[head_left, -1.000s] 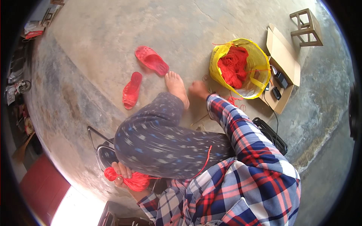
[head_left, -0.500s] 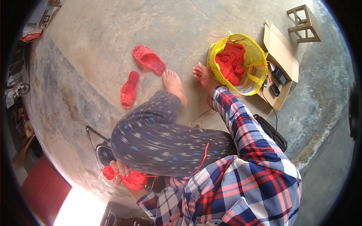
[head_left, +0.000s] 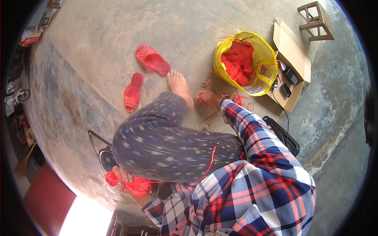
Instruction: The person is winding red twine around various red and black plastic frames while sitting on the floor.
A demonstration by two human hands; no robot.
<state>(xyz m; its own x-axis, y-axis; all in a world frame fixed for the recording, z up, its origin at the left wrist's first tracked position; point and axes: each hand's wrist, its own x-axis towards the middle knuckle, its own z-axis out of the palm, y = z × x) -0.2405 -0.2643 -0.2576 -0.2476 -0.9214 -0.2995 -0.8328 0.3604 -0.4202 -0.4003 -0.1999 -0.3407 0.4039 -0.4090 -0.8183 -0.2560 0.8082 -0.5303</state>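
At the lower left, my left hand (head_left: 123, 180) is wrapped round a bundle of bright red yarn (head_left: 139, 186), with a round knob of yarn sticking out past the fingers. A red strand (head_left: 211, 162) lies over the thigh of my patterned trousers. My right hand (head_left: 208, 98) is low over the floor beside my bare foot, its fingers curled; whatever they hold, if anything, is hidden. Loose red yarn loops (head_left: 238, 99) lie close to its wrist. Just beyond stands a yellow bag (head_left: 265, 80) with a heap of red yarn (head_left: 238, 62) inside.
Two red slippers (head_left: 152, 59) lie ahead of my foot. Right of the bag sits an open cardboard box (head_left: 293, 98) with black devices and a cable. A wooden stool (head_left: 317, 21) stands at the far right, a black case (head_left: 281, 135) by my right sleeve.
My right hand has moved down and left, away from the bag's side, and its spread fingers have curled. Loops of red yarn on the floor have come into sight. The left hand keeps its hold.
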